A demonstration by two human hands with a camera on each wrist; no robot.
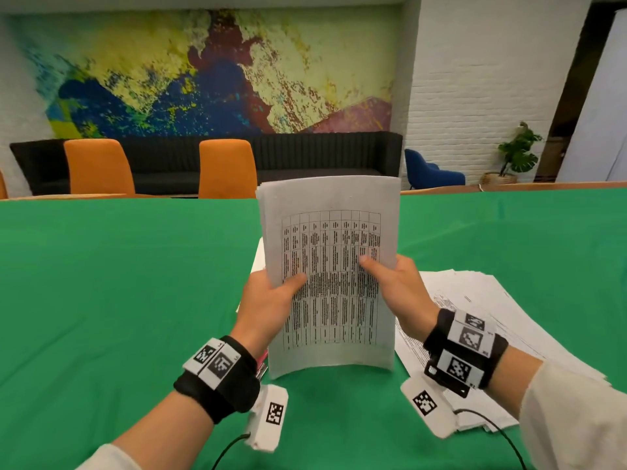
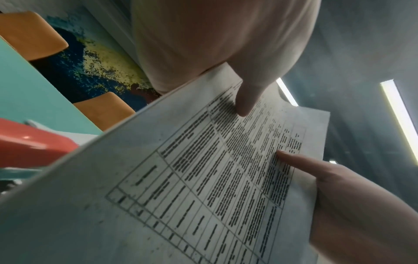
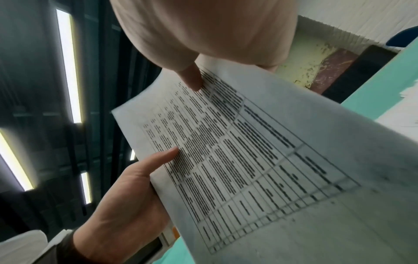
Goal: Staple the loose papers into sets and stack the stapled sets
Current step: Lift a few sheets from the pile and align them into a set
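Papers [image 1: 334, 232] printed with a table stand upright over the near middle of the green table [image 1: 118, 283], their lower edge at the cloth; the left hand [image 1: 268, 300] and right hand [image 1: 397, 290] each grip a side edge, thumbs on the front sheet. Behind the left hand lies a red stapler [image 2: 34, 144], mostly hidden by the sheets. Loose sheets [image 1: 475, 307] spread under the right wrist. Orange chairs [image 1: 227, 167] stand at the far edge.
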